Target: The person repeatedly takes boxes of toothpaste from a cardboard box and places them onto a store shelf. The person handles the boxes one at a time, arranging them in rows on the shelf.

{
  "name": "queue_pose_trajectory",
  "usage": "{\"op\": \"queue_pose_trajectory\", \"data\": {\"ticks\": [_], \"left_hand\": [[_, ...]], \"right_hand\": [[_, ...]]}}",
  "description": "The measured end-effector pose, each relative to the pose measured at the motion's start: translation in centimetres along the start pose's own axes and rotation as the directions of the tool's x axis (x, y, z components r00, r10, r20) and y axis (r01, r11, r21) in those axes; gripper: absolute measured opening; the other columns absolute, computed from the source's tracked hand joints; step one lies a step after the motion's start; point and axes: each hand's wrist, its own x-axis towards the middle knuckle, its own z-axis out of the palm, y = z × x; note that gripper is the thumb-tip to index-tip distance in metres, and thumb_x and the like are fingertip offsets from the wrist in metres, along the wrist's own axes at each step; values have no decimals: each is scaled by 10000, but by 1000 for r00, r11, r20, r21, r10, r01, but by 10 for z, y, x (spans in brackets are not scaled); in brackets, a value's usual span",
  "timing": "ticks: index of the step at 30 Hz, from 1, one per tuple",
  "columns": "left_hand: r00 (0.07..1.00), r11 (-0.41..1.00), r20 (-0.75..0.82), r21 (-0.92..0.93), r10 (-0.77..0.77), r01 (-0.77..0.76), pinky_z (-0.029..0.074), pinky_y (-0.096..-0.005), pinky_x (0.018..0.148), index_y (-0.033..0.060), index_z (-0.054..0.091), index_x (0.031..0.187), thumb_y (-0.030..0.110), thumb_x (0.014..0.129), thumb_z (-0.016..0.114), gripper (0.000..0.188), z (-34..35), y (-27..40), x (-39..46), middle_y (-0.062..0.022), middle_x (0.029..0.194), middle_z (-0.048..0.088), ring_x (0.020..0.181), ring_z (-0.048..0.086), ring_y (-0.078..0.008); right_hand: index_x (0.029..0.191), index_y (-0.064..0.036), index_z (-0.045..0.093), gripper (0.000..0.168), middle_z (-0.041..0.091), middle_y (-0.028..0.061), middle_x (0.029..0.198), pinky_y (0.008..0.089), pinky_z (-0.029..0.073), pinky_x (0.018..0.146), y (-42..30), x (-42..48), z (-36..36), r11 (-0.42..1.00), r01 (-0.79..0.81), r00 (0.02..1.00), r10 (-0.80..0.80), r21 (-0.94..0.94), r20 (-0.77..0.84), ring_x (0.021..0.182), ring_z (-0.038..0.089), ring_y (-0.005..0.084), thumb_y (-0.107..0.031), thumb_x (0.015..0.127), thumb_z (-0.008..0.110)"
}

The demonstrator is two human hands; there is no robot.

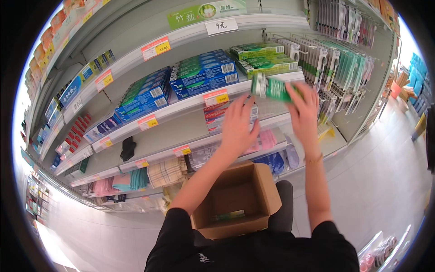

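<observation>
My right hand (304, 112) grips one end of a green toothpaste carton (273, 89), blurred and tilted in front of the shelf edge. My left hand (239, 127) is raised beside it, fingers apart, with nothing in it. Behind the carton, green-and-yellow toothpaste cartons (268, 64) lie stacked on the shelf. To their left are stacks of blue-and-green toothpaste cartons (204, 69). Below my arms stands an open cardboard box (270, 185), with a green carton (229, 215) at its bottom. My left hand partly covers red Colgate cartons (214, 115) one shelf lower.
Packaged toothbrushes (343, 64) hang on hooks at the right. Price tags (217, 98) line the shelf edges. Folded towels (136, 178) and blue slippers (272, 162) occupy the lower shelves. Tiled floor (360, 190) extends to the right.
</observation>
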Motion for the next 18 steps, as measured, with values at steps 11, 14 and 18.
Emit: {"op": "queue_pose_trajectory", "data": {"ticks": [11,14,18], "left_hand": [[981,866,128,462,148,-191,241,-528,1195,10,369,1511,200,817,661,776,78,-36,49,-203,1619,270,1508,255,-346],[969,794,138,557,203,-245,226,-502,1203,25,361,1525,219,812,667,800,83,-52,42,-168,1630,277,1514,259,-307],[970,764,125,599,206,-240,210,-482,1207,49,361,1535,212,781,686,837,87,-58,36,-131,1638,284,1513,274,-269]], "right_hand": [[1318,-203,633,394,598,71,1358,508,355,1109,125,152,85,997,79,843,-66,-1,534,1286,517,310,-103,937,625],[1302,-167,643,368,590,133,1358,468,427,1077,134,153,101,993,107,833,-114,44,542,1269,527,358,-77,947,612],[1303,-168,635,378,561,143,1390,472,431,1069,132,147,109,987,158,859,-148,21,490,1255,528,380,-64,940,613]]}}
